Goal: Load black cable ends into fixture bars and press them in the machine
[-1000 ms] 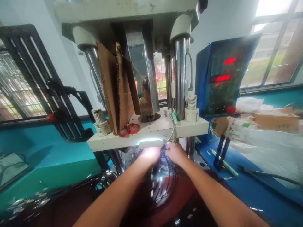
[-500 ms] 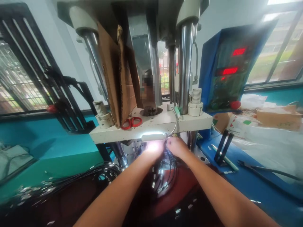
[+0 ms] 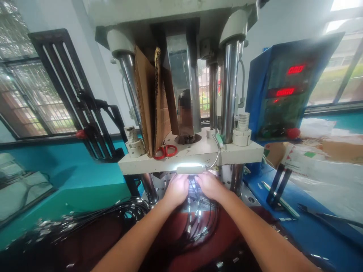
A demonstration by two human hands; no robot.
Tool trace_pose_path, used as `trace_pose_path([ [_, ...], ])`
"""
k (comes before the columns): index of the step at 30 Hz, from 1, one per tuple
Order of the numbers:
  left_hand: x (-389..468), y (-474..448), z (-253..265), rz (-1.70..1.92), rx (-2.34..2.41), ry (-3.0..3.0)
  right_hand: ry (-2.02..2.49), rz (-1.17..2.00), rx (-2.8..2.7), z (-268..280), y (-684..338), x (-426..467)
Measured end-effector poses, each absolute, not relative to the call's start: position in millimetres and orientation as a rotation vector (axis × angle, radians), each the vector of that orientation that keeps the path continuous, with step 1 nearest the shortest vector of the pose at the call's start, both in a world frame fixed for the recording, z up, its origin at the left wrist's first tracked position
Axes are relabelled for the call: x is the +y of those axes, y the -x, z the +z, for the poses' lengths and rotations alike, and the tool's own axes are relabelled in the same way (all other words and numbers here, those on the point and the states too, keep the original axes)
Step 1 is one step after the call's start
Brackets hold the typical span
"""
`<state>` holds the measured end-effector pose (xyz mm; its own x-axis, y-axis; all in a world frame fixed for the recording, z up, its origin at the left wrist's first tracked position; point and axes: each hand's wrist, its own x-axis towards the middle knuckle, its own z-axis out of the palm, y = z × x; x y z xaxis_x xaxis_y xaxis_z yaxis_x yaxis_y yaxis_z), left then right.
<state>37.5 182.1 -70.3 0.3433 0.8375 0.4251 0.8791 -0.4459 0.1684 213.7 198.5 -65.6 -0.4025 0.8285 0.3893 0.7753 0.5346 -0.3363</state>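
Note:
Below the press plate, my left hand is closed, its fingers curled at the black cables. My right hand faces it, also closed at the same bundle. Bright light and the overhanging lamp partly hide the fingertips, so exactly what each pinches is unclear. From between the hands the cables hang in loops, with shiny metal ends over a dark red surface. Just above the hands, a lit white lamp is fixed at the front edge of the press plate.
Red-handled scissors and cardboard are on the plate between steel columns. More cables lie at left. At right are a blue control box, a black stand and pliers on a blue surface.
The view has shifted, so the press appears lower and farther right. My hands have moved slightly apart, showing more of the cables between them.

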Motion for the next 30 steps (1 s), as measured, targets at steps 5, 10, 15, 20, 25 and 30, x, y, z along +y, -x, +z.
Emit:
trace_pose_path([
  [5, 178.0, -39.6, -71.6, -0.722, -1.551, 2.533, 1.26, 0.103, -2.314, -63.5, -213.2, 193.2],
  [10, 179.2, -41.7, -74.1, -0.707, -1.561, 2.548, 1.289, 0.06, -2.34, -64.3, -210.3, 188.9],
  [15, 178.9, -45.0, -72.0, -0.666, -1.616, 2.504, 1.328, 0.052, -2.328, -64.6, -207.5, 191.0],
  [20, 175.9, -45.1, -70.0, -0.628, -1.689, 2.426, 1.431, 0.048, -2.24, -62.4, -221.7, 195.2],
  [25, 177.8, -46.0, -72.1, -0.595, -1.703, 2.426, 1.42, 0.029, -2.261, -63.6, -225.2, 192.7],
  [30, 180.8, -52.1, -71.5, -0.566, -1.729, 2.427, 1.4, -0.003, -2.319, -61.3, -217.6, 191.0],
])
